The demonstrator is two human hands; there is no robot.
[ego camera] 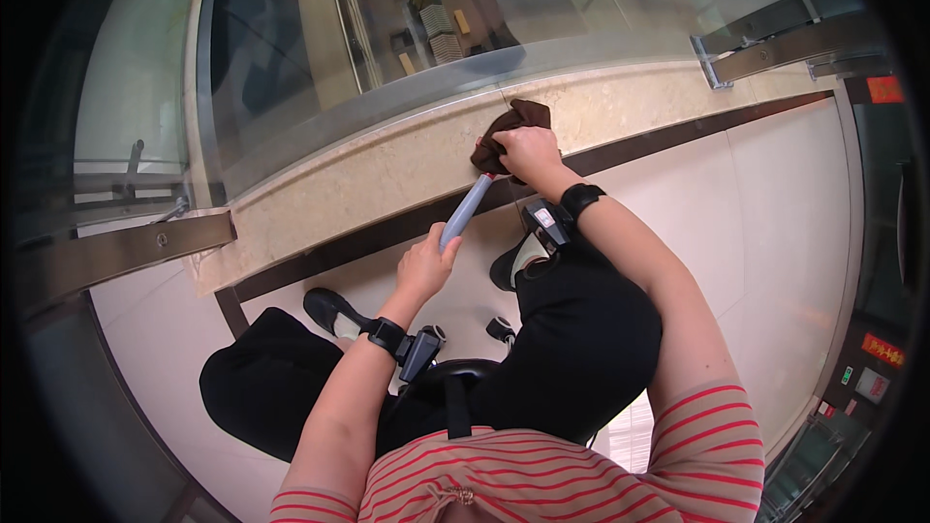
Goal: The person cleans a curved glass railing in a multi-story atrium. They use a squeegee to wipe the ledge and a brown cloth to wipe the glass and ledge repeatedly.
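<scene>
My left hand (425,265) grips the grey-blue handle (466,209) of a tool that slants up and to the right. A small red part shows at the handle's far end, right beside the cloth. The tool's head is hidden, so I cannot tell its kind. Bunched in my right hand (530,152) is a dark brown cloth (532,113), at the tool's far end. Hand and cloth are over the beige marble ledge (349,189), near its front edge. Whether the cloth touches the stone is not plain.
A glass panel (261,123) rises behind the ledge, with metal door fittings at the left (156,241) and right (785,47). A dark strip (378,232) borders the pale tiled floor (676,189). My bent knees and black shoes (330,309) are below my hands.
</scene>
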